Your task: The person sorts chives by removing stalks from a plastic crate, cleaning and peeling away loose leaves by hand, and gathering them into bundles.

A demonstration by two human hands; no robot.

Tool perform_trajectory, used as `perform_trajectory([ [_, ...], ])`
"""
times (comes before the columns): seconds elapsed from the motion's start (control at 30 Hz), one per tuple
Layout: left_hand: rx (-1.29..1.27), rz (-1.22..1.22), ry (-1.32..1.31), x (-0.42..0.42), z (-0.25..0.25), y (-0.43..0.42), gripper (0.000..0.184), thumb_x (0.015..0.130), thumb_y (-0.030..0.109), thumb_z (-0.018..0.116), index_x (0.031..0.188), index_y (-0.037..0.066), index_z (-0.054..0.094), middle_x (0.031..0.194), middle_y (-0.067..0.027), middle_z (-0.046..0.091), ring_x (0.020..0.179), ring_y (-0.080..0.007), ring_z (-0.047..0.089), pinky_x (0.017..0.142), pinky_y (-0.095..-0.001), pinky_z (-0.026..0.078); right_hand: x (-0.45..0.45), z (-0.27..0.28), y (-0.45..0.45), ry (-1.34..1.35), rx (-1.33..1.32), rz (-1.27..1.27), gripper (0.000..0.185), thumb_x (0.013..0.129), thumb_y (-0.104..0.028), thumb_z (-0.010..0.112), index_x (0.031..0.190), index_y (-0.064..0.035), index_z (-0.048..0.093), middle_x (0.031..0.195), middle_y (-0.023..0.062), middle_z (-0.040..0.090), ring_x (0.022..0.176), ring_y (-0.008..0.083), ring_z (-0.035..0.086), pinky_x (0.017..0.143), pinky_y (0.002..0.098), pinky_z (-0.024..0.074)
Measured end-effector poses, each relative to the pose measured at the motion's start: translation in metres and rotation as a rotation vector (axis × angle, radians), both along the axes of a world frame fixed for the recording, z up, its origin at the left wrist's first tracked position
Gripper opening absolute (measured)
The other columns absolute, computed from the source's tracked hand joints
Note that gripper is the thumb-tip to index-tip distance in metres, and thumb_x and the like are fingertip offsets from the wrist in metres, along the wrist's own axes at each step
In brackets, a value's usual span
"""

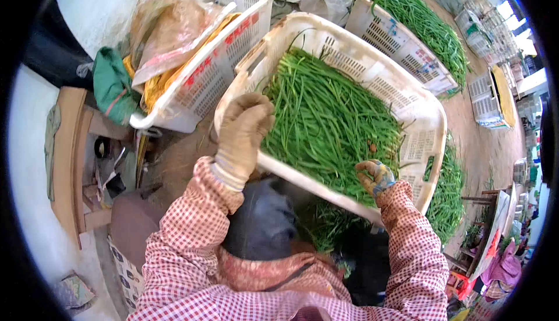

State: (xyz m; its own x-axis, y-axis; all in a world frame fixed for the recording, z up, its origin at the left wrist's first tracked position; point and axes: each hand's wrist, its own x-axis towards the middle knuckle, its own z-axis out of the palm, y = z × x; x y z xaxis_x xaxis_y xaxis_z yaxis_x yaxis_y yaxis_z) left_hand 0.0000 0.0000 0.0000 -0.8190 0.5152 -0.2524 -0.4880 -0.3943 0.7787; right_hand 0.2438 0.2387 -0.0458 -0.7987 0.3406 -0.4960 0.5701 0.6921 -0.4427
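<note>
Head view: greens cover most of the crate at frame centre, its right end seemingly less filled; loose greens remain outside, right. Two hands, apart: left hand curled by the crate's left rim, right hand bent at the greens' lower right, grips indeterminable. Count: at least three other crates, upper left to right.

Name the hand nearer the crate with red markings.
Left. The left hand is at the greens' left edge, toward the red-marked crate; the right hand is farther away, near their right edge.
</note>
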Motion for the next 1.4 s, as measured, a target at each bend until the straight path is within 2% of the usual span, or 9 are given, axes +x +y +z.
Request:
perform_trajectory([
  [0.1,-0.098,-0.021,-0.125,-0.050,-0.052,0.079,0.023,0.085,0.012,0.057,0.107,0.006,0.052,0.087,-0.0008,0.058,0.089,-0.0128,0.058,0.081,-0.0276,0.047,-0.037,-0.039,0.048,0.224,-0.007,-0.070,0.029,0.086,-0.017,0.061,0.113,-0.0070,0.061,0.108,0.0160,0.063,0.103,0.0308,0.060,0.089,0.0387,0.0486],
  [0.27,-0.990,0.148,-0.012,-0.088,-0.124,0.153,0.071,0.073,0.025,0.068,0.133,-0.001,0.038,0.129,-0.0174,0.049,0.117,-0.0298,0.049,0.099,-0.0380,0.040,-0.117,-0.038,0.064,0.197,0.064,-0.023,0.045,0.083,-0.026,0.065,0.123,-0.0066,0.055,0.124,0.0176,0.054,0.118,0.0334,0.050,0.100,0.0410,0.0413],
  [0.3,-1.090,-0.004,-0.122,-0.080,-0.090,0.157,0.076,0.076,0.016,0.062,0.142,0.003,0.026,0.145,-0.0187,0.033,0.132,-0.0336,0.036,0.112,-0.0390,0.025,-0.131,-0.040,0.062,0.225,0.144,0.053,0.054,0.081,-0.030,0.068,0.126,-0.0054,0.052,0.128,0.0188,0.051,0.121,0.0345,0.046,0.102,0.0417,0.0396],
  [0.6,-0.582,-0.100,-0.173,-0.088,-0.181,0.170,0.100,0.075,0.060,0.061,0.140,-0.008,0.027,0.141,-0.0252,0.036,0.130,-0.0329,0.037,0.106,-0.0396,0.029,-0.287,-0.094,0.049,0.146,0.431,0.114,0.109,0.064,-0.055,0.076,0.145,-0.0078,0.021,0.148,0.0191,0.026,0.138,0.0360,0.023,0.113,0.0429,0.0221],
  [0.67,-0.507,-0.247,-0.226,-0.090,-0.182,0.173,0.097,0.077,0.055,0.061,0.141,-0.007,0.024,0.141,-0.0256,0.036,0.129,-0.0327,0.037,0.107,-0.0381,0.029,-0.302,-0.120,0.058,0.134,0.509,0.180,0.107,0.067,-0.055,0.072,0.147,-0.0123,0.015,0.150,0.0182,0.023,0.139,0.0367,0.020,0.113,0.0449,0.0206],
  [0.7,-0.527,-0.268,-0.254,-0.091,-0.165,0.173,0.095,0.077,0.052,0.063,0.141,-0.008,0.024,0.141,-0.0256,0.036,0.129,-0.0325,0.038,0.107,-0.0378,0.029,-0.306,-0.102,0.057,0.126,0.453,0.150,0.086,0.075,-0.022,0.065,0.147,-0.0129,0.020,0.148,0.0180,0.026,0.136,0.0360,0.026,0.110,0.0452,0.0249],
  [0.8,-0.474,-0.296,-0.180,-0.078,-0.149,0.176,0.096,0.073,0.039,0.071,0.143,-0.004,0.020,0.143,-0.0248,0.030,0.133,-0.0345,0.031,0.110,-0.0418,0.024,-0.314,-0.126,0.086,0.054,0.666,0.230,0.102,0.065,-0.031,0.077,0.147,-0.0128,0.018,0.148,0.0172,0.026,0.136,0.0354,0.027,0.111,0.0435,0.0245],
  [0.9,-0.556,-0.324,-0.234,-0.064,-0.162,0.177,0.093,0.073,0.030,0.073,0.143,-0.002,0.021,0.144,-0.0227,0.031,0.133,-0.0334,0.031,0.109,-0.0400,0.028,-0.325,-0.107,0.104,0.121,0.347,0.143,0.116,0.055,-0.036,0.084,0.146,-0.0058,0.018,0.143,0.0232,0.031,0.133,0.0383,0.030,0.111,0.0407,0.0271],
  [1.4,-0.484,0.005,-0.366,-0.076,-0.185,0.173,0.084,0.071,0.006,0.070,0.141,0.002,0.024,0.123,-0.0127,0.047,0.084,-0.0165,0.052,0.068,-0.0292,0.044,-0.320,-0.115,0.118,0.036,0.227,0.133,0.117,0.056,-0.046,0.082,0.142,0.0052,0.021,0.134,0.0267,0.045,0.128,0.0358,0.041,0.110,0.0375,0.0291],
])
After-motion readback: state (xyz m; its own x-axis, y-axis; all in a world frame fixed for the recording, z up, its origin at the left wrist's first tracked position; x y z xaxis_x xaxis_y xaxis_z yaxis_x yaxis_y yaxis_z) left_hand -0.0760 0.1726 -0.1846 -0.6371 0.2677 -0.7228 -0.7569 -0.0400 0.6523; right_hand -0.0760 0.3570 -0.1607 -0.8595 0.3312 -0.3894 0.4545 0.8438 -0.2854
